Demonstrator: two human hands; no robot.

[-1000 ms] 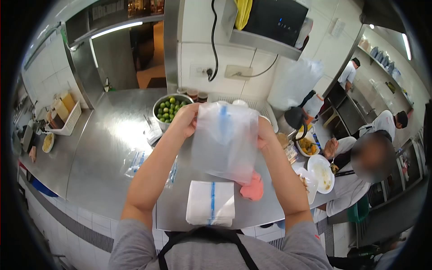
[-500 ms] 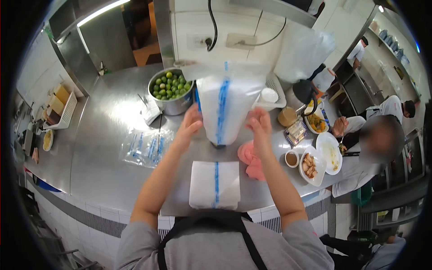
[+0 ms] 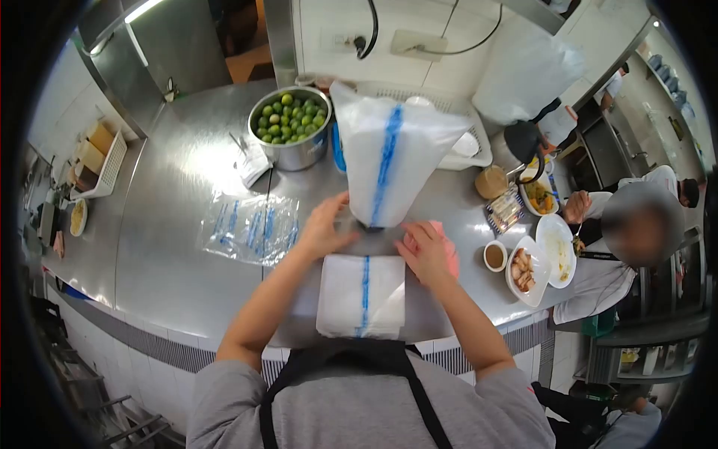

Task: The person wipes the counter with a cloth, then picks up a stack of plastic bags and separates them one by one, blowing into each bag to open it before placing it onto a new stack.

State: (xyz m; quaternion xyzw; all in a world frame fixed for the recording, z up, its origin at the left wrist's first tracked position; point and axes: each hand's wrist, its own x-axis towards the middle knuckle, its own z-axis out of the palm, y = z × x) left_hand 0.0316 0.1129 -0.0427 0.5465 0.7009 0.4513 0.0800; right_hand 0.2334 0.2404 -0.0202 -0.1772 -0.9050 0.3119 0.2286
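Note:
A white, translucent plastic bag [image 3: 381, 168] with a blue printed stripe stands upright and flared at the top; its base rests on something dark that is mostly hidden. In front of it lies a stack of flat plastic bags [image 3: 362, 303] with the same blue stripe. My left hand [image 3: 327, 230] is open with nothing in it, just left of the upright bag's base and above the stack's left corner. My right hand [image 3: 426, 253] is open too, fingers spread near the stack's upper right corner. A pink cloth [image 3: 447, 238] lies crumpled beside and partly behind it.
To the left, a clear plastic wrapper [image 3: 250, 230] lies flat. A steel pot of green limes [image 3: 290, 156] stands behind. At right are a sauce cup [image 3: 495, 256], a dish of sliced meat [image 3: 527, 290] and a person in white [image 3: 598, 277] with a utensil. A white basket [image 3: 479, 120] sits behind.
Both hands have dropped from the sides of the upright bag toward the stack. The bag's top, blurred before, now shows flared. The view has shifted slightly.

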